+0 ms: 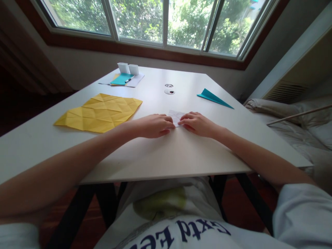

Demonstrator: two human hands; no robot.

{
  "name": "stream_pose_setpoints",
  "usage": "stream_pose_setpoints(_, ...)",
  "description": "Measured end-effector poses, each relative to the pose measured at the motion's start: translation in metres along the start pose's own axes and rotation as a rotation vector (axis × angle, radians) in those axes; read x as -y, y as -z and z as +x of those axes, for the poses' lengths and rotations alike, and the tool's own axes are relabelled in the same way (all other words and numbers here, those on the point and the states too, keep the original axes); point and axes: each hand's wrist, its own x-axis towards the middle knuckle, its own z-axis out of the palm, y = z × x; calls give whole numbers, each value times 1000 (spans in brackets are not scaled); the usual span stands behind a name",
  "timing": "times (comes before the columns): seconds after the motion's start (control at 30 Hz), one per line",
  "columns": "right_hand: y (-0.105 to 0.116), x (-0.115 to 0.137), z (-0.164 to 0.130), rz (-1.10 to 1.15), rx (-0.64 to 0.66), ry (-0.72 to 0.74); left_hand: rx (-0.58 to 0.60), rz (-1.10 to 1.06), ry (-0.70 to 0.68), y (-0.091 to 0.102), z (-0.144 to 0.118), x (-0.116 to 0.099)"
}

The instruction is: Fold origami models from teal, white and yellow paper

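A small piece of white paper point(175, 116) with faint creases lies on the table between my two hands. My left hand point(155, 126) grips its near left edge, fingers bent and thumb low beside the tabletop. On the other side, my right hand point(197, 123) has its fingertips closed on the paper's right edge. The fingers hide part of the sheet. Left of my left hand, a large yellow sheet point(100, 112) full of fold lines is spread out. Beyond my right hand rests a folded blue paper plane point(214, 98).
The white table point(166, 155) bears two small white blocks point(128, 68), a blue sheet point(121, 79) and a marker point(129, 79) at the far left. Two round objects point(169, 92) sit at the middle back. A padded seat with a thin stick point(298, 116) stands at right.
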Motion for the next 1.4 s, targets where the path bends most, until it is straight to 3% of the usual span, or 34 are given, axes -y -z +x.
stream_pose_setpoints(0.17, 6, 16, 3, 51, 43, 40, 7, 5, 7, 0, 1, 0)
stream_pose_setpoints(0.43, 31, 15, 3, -51, 216, -156, 14, 9, 8, 0, 1, 0)
stream_pose_setpoints(0.7, 39, 11, 3, -174, 315, -289, 28, 9, 15, 2, 1, -1)
stream_pose_setpoints(1.07, 32, 5, 0, -32, 192, -32, 34, 72, 80, 3, -2, 9)
stream_pose_setpoints(1.4, 22, 22, 4, 144, 133, 103, -18, 99, 172, -4, -3, 21)
